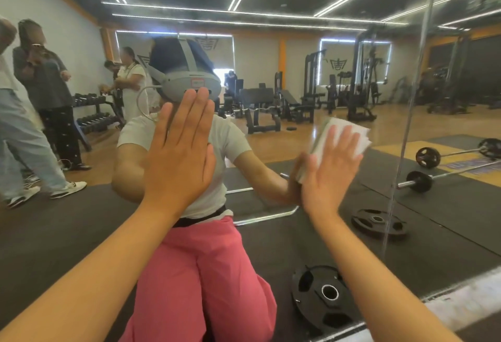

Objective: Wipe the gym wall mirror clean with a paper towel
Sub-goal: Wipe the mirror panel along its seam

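The wall mirror [311, 51] fills almost the whole view and reflects the gym and my own body. My left hand [180, 152] lies flat against the glass, fingers together and pointing up, with nothing in it. My right hand [329, 172] presses a folded white paper towel [345, 131] flat onto the mirror, to the right of my left hand and slightly lower. The towel sticks out above and beyond my fingertips. Its lower part is hidden under my palm.
A vertical seam [406, 114] between mirror panels runs down just right of the towel. The mirror's lower edge with a pale strip [461, 295] slants along the bottom right. A black weight plate [324, 293] lies by that edge. Reflected are barbells [423, 180], machines and several people at the left.
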